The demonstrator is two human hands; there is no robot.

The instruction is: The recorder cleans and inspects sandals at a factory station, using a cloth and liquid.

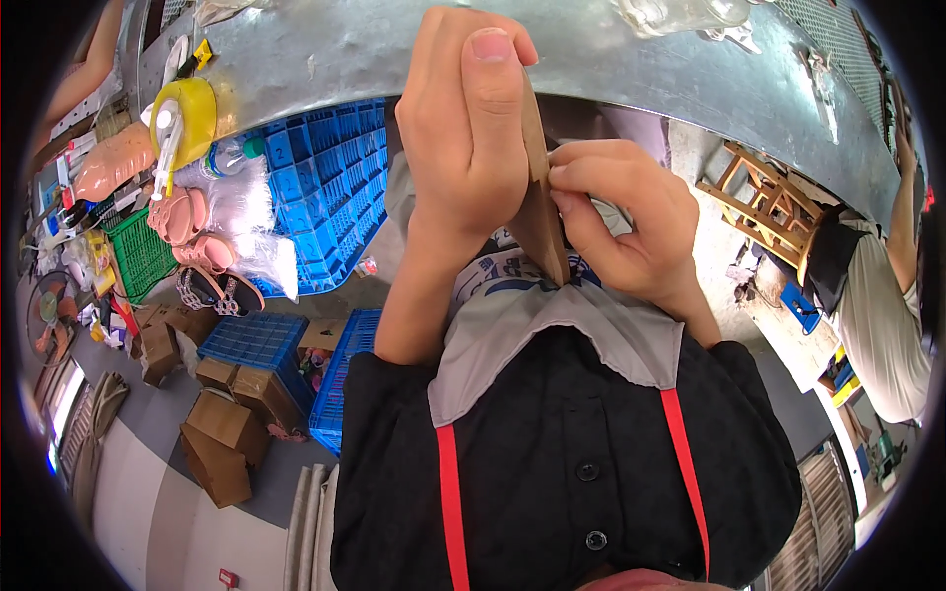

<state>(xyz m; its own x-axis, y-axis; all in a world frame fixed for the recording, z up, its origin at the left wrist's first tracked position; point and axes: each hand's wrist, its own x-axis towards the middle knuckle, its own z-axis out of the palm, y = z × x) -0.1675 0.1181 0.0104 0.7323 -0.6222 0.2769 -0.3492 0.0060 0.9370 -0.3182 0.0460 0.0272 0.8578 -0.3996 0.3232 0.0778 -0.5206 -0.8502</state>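
Note:
My left hand (465,138) is closed round a long, flat brown piece (540,229), thumb uppermost, in front of my chest. The piece is seen almost edge-on and tapers toward me; it may be a shoe sole, but the angle does not settle it. On its right edge, my right hand (631,217) is closed in a pinch, thumb against forefinger. Whatever lies between those fingertips is too small to make out. Below both hands hangs my grey apron (562,330) with red straps.
A metal worktable (345,59) spans the far side. To the left stand a blue crate (325,187), a yellow tape roll (197,108), pink sandals (182,217) and cardboard boxes (222,438). On the right are a wooden stool (764,202) and a seated person (877,315).

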